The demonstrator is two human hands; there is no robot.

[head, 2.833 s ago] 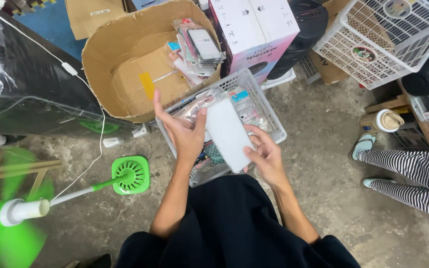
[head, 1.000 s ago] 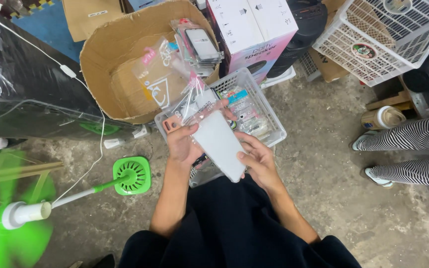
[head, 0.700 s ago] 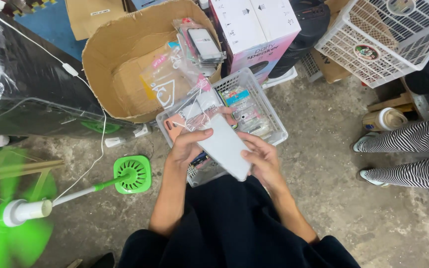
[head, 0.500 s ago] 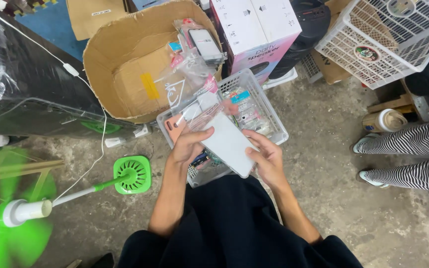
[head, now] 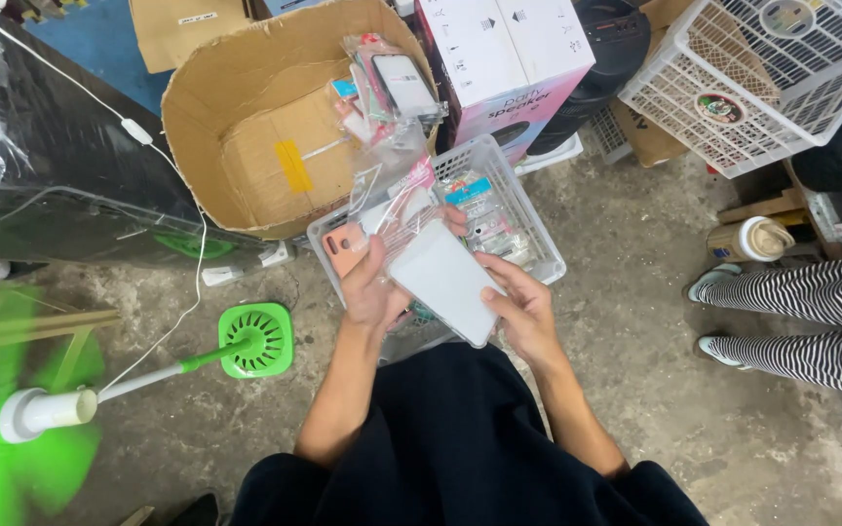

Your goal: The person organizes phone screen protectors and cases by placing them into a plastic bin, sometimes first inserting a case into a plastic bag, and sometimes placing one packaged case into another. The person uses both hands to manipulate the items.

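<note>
Left hand [head: 370, 290]: fingers curled, gripping clear plastic sleeve [head: 394, 190] | Right hand [head: 520, 310]: fingers pinching white phone case [head: 443, 281], lower edge | Case: over grey basket [head: 530, 232], top edge apparently just inside sleeve mouth | Progress: bagging judged begun, mostly unfinished | Cardboard box [head: 246, 117] beyond basket.
</note>
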